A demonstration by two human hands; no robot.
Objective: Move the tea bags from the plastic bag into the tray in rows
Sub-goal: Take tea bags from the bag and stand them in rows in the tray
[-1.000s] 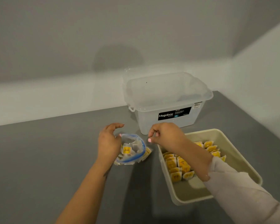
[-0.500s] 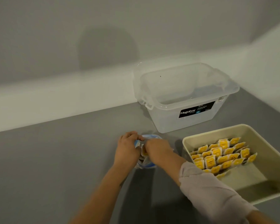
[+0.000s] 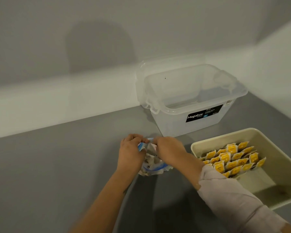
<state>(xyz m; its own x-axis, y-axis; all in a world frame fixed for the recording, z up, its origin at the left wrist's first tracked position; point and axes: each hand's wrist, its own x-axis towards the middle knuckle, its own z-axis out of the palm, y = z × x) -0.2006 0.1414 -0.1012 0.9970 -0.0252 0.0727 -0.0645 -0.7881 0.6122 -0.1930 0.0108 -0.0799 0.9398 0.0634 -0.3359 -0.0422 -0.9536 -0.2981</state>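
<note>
Both hands, left (image 3: pixel 130 154) and right (image 3: pixel 169 153), pinch the blue-rimmed mouth of the crumpled clear plastic bag (image 3: pixel 152 165) mid-table; yellow paper tea bags (image 3: pixel 232 158) stand in rows in the beige rectangular tray (image 3: pixel 286 162) toward the right edge.

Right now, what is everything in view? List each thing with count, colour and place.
plastic bag: one, clear with blue rim, on the table between the hands
tea bags: many, yellow, in rows in the tray's far half
tray: one, cream, right
storage box: one, clear, lidless, behind
table: grey
left hand: grips the bag's rim
right hand: at the bag's mouth, fingers curled, hidden
</note>
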